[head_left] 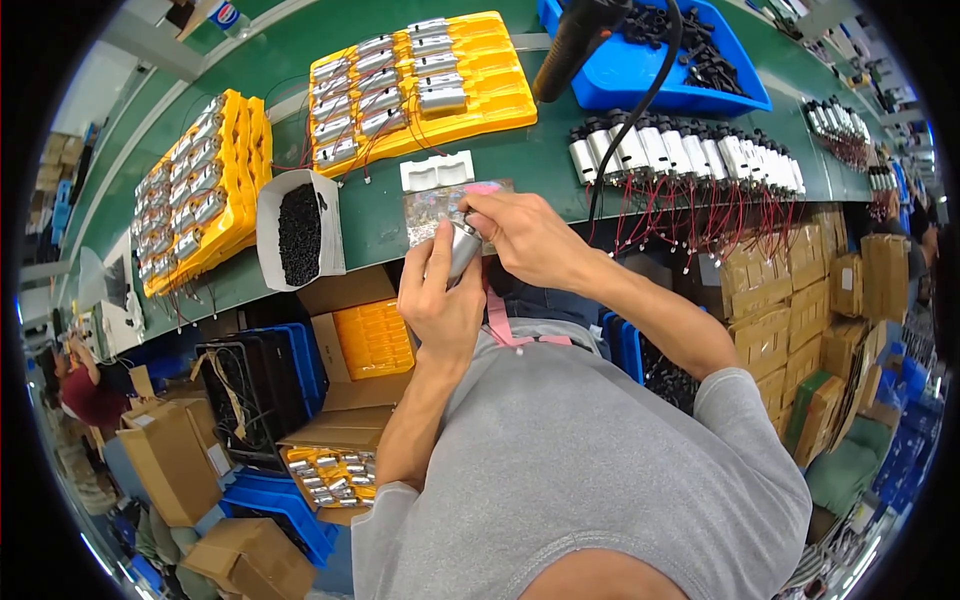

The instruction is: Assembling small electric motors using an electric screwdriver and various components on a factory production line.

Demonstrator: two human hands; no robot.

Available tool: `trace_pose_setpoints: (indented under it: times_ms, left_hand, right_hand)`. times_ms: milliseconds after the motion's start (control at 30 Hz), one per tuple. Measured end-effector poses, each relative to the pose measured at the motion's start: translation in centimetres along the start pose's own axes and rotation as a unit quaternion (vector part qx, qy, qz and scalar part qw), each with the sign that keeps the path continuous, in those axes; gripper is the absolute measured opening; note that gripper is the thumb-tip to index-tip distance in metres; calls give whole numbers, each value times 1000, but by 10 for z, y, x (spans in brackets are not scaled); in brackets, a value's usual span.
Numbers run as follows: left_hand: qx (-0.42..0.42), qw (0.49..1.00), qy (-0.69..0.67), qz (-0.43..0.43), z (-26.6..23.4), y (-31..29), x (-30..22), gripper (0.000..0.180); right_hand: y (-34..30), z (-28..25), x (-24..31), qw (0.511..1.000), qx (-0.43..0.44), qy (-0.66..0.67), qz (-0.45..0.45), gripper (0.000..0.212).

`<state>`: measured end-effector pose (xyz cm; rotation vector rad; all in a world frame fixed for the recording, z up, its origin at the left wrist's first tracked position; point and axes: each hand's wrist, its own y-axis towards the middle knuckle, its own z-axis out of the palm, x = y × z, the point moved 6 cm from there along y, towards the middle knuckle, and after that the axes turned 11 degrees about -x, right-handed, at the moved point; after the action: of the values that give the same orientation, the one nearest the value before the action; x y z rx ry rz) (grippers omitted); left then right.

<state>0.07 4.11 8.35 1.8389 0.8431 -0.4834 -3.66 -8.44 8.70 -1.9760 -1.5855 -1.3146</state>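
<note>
My left hand point(440, 305) is wrapped round a small silver electric motor point(462, 252), held tilted just past the bench's near edge. My right hand point(530, 238) pinches at the motor's upper end. Its fingertips close over whatever small part they grip, so I cannot make that out. Under my fingers lies a worn, speckled plate point(422, 217) on the bench. Right behind that plate sits a white fixture point(437, 173) with two hollows. To the left of my hands stands a white carton point(268, 245) of small black parts point(299, 232).
Yellow trays point(505, 85) of wired motors cover the back left of the green bench point(392, 190). A dark-handled tool point(578, 50) hangs from above by a blue bin point(660, 97). Rows of motors point(690, 155) trail red wires over the right edge. Cardboard boxes point(755, 280) stand below.
</note>
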Motion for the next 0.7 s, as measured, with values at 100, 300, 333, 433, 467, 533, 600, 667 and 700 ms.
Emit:
trace_pose_setpoints:
  times_ms: [100,300,333,433,467,533,600,667,700]
  left_hand:
    - [34,998,-23,-49,3,-1,3,46]
    - [27,976,-76,-203,13,-2,25,43]
    - [27,969,-79,-234,17,-4,31,42]
    - [46,964,-58,-255,25,2,37,40]
    - [70,966,-33,-245,31,5,38,38]
    - [92,967,-9,-235,39,11,42,37]
    - [107,980,57,-160,49,15,46,37]
    - [116,982,88,-123,59,22,48,37]
    - [123,980,107,-116,65,26,49,37]
  right_hand:
    - [3,-2,-8,999,-33,10,-39,19]
    - [22,2,-13,997,59,-43,11,23]
    - [26,1,-15,997,62,-45,6,23]
    - [40,8,-32,994,105,-26,-4,28]
    - [43,11,-35,994,108,-27,-7,28]
    - [50,13,-44,994,91,-58,3,26]
    - [57,16,-52,994,82,-74,8,26]
    - [67,18,-60,992,54,-112,6,20]
    - [72,18,-63,991,40,-130,6,18]
